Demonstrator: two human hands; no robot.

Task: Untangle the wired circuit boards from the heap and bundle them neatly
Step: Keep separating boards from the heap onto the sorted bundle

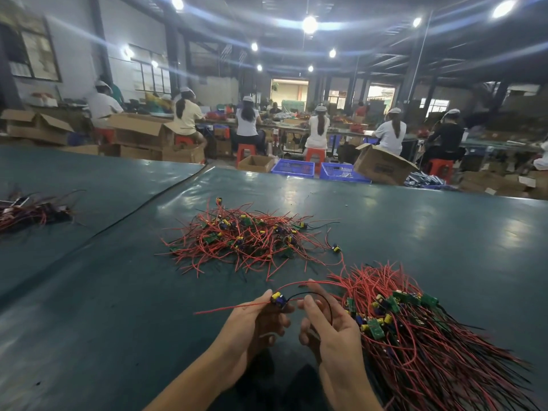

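A tangled heap of small green circuit boards with red and black wires lies on the dark green table, beyond my hands. To the right lies a sorted bundle, boards together and wires fanned toward the near right. My left hand pinches one wired board with a yellow and blue part between thumb and fingertips. Its red wire sticks out to the left. My right hand pinches the black wire that loops from that board. Another red wire arcs from my hands toward the bundle.
A second pile of wired parts lies at the far left of the table. A seam in the table cover runs diagonally across the left. Beyond the table edge sit several workers on red stools among cardboard boxes and blue crates.
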